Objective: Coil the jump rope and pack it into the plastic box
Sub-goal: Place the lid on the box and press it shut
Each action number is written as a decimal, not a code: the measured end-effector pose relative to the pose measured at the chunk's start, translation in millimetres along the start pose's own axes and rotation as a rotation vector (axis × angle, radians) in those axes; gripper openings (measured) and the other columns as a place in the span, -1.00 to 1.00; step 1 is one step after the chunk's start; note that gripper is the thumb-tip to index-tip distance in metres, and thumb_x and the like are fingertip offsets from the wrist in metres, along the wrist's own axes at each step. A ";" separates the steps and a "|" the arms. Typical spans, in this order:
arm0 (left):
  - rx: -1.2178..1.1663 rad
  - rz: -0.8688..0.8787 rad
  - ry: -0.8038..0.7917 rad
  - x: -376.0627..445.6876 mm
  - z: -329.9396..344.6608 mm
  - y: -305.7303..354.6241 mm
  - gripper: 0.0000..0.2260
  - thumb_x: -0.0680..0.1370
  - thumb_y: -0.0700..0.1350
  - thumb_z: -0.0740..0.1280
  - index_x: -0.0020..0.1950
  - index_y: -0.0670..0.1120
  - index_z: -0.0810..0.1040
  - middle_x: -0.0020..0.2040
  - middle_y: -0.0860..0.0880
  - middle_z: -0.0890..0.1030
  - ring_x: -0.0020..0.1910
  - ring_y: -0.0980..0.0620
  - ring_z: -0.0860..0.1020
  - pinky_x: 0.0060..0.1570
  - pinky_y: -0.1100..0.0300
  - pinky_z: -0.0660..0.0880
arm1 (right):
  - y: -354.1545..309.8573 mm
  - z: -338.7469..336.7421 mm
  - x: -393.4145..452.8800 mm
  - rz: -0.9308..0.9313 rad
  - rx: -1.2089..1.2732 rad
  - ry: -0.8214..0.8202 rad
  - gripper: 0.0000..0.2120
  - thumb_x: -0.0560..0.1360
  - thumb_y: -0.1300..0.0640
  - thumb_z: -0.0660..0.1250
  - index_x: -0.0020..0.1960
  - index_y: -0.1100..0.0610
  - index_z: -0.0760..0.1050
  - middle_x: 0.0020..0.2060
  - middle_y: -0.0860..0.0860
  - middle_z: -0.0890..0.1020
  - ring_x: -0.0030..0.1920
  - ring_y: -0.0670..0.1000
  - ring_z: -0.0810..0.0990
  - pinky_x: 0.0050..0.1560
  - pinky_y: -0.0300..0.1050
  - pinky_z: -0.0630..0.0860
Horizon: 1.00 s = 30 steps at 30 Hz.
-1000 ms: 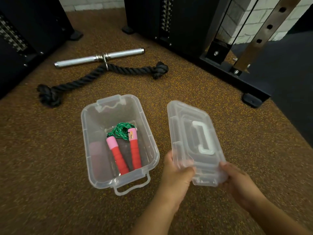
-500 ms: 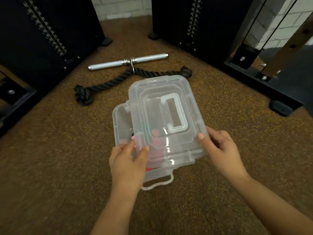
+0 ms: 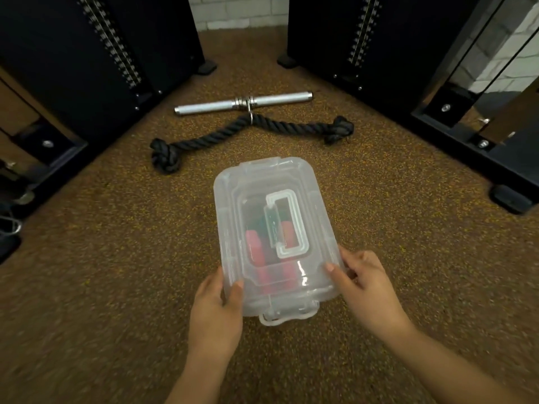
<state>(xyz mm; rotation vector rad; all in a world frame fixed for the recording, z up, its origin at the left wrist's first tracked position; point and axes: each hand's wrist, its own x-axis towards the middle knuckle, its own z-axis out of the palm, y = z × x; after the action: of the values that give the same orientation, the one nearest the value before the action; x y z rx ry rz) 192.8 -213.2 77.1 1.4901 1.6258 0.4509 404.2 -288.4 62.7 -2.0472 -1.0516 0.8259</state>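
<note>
Plastic box (image 3: 233,272): sitting on the speckled floor (image 3: 102,287), its lid (image 3: 315,217) lying across the top.
Jump rope (image 3: 256,252): lying inside the box, red handles and a green blur showing through the lid; how it is coiled cannot be told.
Left hand (image 3: 215,310): gripping the near left corner of the lid, thumb on top.
Right hand (image 3: 367,284): holding the near right edge, fingers curling round it.
Beyond the box: a black knotted rope (image 3: 248,131) and a metal bar (image 3: 242,103) are lying well apart from it.
</note>
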 end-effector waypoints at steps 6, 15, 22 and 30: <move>-0.053 -0.063 -0.011 -2.5 1.4 -5.6 -0.69 0.57 -0.05 0.25 0.32 0.03 0.51 0.17 0.01 0.55 0.14 0.00 0.53 0.23 0.02 0.45 | 1.4 3.5 0.3 0.033 -0.014 -0.041 -0.56 0.53 -0.09 0.23 0.38 -0.02 0.39 -0.05 -0.01 0.40 -0.06 -0.08 0.48 -0.12 -0.37 0.37; -0.227 -0.177 -0.032 14.1 -1.7 -0.3 -0.75 0.56 -0.08 0.30 0.23 0.09 0.56 0.10 0.02 0.62 0.04 0.04 0.58 0.11 0.15 0.46 | -11.3 3.7 15.9 0.109 0.104 -0.084 -0.64 0.54 -0.01 0.26 0.33 -0.05 0.43 -0.01 -0.10 0.47 -0.05 -0.20 0.49 -0.08 -0.38 0.39; -0.403 -0.278 -0.023 18.7 -9.9 -0.9 -0.75 0.53 -0.15 0.36 0.21 -0.08 0.57 -0.06 0.01 0.67 -0.07 -0.01 0.64 0.04 0.05 0.55 | -14.0 0.5 22.3 0.267 0.366 -0.212 -0.81 0.50 0.13 0.35 0.10 0.03 0.60 -0.12 0.01 0.72 -0.10 -0.01 0.70 -0.08 -0.15 0.62; -0.394 -0.311 -0.028 22.8 -17.1 -4.7 -0.71 0.53 -0.13 0.37 0.23 -0.18 0.54 -0.02 -0.09 0.67 -0.08 -0.04 0.64 -0.03 0.07 0.56 | -10.1 5.1 19.6 0.302 0.366 -0.239 -0.83 0.47 0.07 0.38 0.06 0.00 0.55 -0.10 0.14 0.68 -0.11 0.07 0.70 -0.08 -0.05 0.64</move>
<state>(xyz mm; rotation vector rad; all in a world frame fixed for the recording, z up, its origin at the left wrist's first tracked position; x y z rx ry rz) 178.5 -188.2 75.3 0.9320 1.6002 0.5337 405.3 -265.8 63.4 -1.8427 -0.6542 1.3387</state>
